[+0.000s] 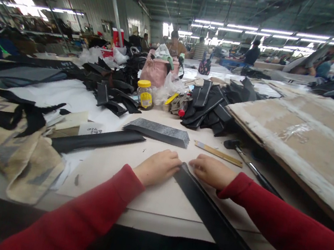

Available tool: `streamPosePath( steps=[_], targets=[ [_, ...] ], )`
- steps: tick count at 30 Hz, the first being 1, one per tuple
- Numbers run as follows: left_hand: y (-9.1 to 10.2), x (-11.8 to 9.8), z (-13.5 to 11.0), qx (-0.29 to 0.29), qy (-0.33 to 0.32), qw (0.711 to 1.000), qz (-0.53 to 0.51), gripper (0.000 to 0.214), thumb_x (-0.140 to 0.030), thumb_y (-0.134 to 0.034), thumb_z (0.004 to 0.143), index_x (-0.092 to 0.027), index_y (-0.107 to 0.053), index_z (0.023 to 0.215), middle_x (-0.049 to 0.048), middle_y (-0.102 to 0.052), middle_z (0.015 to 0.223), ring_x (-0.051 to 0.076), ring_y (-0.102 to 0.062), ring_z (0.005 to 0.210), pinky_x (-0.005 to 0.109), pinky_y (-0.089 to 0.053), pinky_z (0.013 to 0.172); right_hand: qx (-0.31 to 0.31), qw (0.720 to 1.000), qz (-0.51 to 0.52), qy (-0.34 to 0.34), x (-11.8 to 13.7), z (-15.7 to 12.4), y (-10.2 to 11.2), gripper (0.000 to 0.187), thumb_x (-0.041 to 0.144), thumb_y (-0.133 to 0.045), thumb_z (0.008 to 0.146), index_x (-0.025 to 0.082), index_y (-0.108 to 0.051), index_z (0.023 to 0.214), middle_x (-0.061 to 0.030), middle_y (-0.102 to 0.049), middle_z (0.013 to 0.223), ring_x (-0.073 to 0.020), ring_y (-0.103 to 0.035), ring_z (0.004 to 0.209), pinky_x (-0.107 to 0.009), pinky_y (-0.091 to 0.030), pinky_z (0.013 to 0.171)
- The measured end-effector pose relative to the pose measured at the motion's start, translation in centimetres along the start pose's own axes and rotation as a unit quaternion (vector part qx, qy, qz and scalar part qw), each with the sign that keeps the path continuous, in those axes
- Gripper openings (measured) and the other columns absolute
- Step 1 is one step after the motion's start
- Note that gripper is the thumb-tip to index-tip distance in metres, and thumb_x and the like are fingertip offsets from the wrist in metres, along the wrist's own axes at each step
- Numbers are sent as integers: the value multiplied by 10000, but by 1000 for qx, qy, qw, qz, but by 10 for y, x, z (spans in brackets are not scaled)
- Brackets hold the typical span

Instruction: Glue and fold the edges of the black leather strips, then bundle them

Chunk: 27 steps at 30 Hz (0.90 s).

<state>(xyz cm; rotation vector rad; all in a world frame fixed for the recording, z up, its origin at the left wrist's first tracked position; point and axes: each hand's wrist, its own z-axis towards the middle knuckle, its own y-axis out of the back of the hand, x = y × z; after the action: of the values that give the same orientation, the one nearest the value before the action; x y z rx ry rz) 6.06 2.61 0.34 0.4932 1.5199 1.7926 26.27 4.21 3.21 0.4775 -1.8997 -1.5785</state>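
Note:
A long black strip of material (213, 209) runs from between my hands over the table's front edge. My left hand (160, 167) is closed on its far end, with the fingertips pressed at the corner. On the other side of that end is my right hand (209, 170), its fingers bent and close to the strip's edge; whether they grip it is hard to make out. Just beyond lies a stack of grey strips (159, 131). A yellow ruler (218, 153) rests flat past my right hand. To the left is a rolled black piece (98, 141).
Black cut pieces (209, 104) are heaped at the back, near a yellow-lidded jar (144, 95) and a pink bag (155, 69). A hammer (252, 167) lies by a large board (308, 123) on the right. Beige cloth (30, 157) is at left. Several people work farther off.

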Motion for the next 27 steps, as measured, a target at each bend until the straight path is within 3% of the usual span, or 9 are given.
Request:
streamPosePath(
  steps=[4,12,21,27],
  targets=[
    [0,-1,0,5,-13,1000,16,207,-218,-418,894,-156,-591,986,65,-537,893,177,-486,846,293,-415,769,-31,994,100,-14,2,-2,-12,226,224,-469,830,197,-669,931,-42,-561,803,-150,-539,722,-260,-396,679],
    [0,-2,1,22,-11,999,34,208,-215,-403,899,-165,-588,979,57,-526,883,178,-476,834,296,-414,763,-91,981,172,-19,10,-6,-29,197,104,-469,776,163,-644,844,-32,-534,789,-146,-508,753,-266,-392,698],
    [-8,7,4,-14,28,998,-62,107,-216,-504,852,-166,-555,931,35,-535,917,171,-484,892,279,-411,811,-106,994,41,4,23,-8,-32,224,79,-418,810,138,-602,924,-56,-528,825,-162,-484,782,-279,-400,726],
    [-6,7,4,0,33,996,-81,218,-207,-484,865,-209,-542,1075,31,-521,939,170,-481,903,279,-413,810,-85,991,-99,23,34,-6,-30,189,58,-465,786,96,-578,933,-90,-537,849,-205,-474,785,-316,-414,721]
  ],
)
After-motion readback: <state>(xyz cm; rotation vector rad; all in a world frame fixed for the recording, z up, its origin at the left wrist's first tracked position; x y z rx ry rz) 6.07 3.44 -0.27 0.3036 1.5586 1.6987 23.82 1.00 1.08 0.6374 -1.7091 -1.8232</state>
